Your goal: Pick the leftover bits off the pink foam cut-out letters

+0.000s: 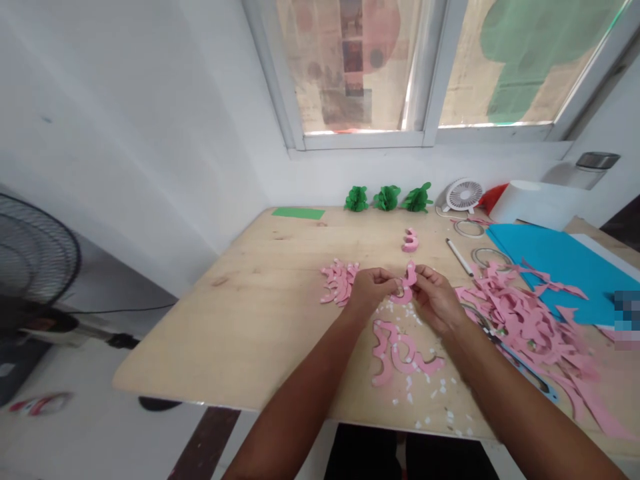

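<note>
Between my two hands is a pink curved paper piece (410,275), wavy like a figure 3. My left hand (374,287) pinches its left end; my right hand (436,295) has fingers closed at its right edge. Just below the hands lie several more pink curved paper pieces (404,353) with small white patches on them. A pile of similar pink pieces (340,280) rests left of my left hand. Beyond the hands, a small stack of pink curved pieces (411,240) sits by itself.
Pink paper scraps (530,320) heap at the right, partly over blue-handled scissors (525,363) and blue sheets (550,260). White bits (450,417) litter the near edge. A white pen (459,257), tape rolls (490,258), a small fan (463,195) and green paper shapes (387,198) lie farther back.
</note>
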Action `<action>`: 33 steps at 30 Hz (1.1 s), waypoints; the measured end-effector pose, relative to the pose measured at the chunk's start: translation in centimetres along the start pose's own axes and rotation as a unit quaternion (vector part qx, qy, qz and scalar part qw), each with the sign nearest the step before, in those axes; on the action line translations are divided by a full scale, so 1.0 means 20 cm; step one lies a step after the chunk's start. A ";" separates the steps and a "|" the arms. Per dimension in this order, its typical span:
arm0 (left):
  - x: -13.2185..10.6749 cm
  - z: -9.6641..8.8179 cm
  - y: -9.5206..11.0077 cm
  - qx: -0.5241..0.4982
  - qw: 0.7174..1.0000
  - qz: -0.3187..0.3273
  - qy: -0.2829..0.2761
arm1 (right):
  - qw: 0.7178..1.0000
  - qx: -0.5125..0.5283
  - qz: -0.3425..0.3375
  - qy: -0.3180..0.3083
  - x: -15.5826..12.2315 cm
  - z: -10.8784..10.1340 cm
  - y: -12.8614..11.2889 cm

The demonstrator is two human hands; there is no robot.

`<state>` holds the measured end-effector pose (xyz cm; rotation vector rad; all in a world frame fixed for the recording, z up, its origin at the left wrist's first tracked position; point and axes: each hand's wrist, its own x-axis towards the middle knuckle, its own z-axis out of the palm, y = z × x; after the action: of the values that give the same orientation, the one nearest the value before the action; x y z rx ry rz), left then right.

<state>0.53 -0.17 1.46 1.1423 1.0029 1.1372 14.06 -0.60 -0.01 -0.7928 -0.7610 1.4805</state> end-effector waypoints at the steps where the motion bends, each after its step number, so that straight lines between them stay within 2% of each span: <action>1: 0.00 0.00 0.00 -0.001 1.000 0.002 0.000 | 1.000 0.000 0.000 -0.001 0.00 0.00 0.00; 14: -0.02 0.00 0.03 0.005 1.000 -0.004 0.001 | 1.000 -0.004 0.006 -0.003 0.00 0.01 -0.01; 21: 0.00 -0.02 0.01 0.019 1.000 -0.010 -0.023 | 0.999 -0.038 0.001 0.007 0.00 0.01 -0.01; 33: 0.04 -0.05 -0.04 -0.011 0.997 -0.034 -0.069 | 1.000 -0.024 -0.001 0.001 0.00 0.00 -0.01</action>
<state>-0.25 0.76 0.51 1.1450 0.9136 0.9982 14.14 -0.56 0.06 -0.8310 -0.7978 1.4642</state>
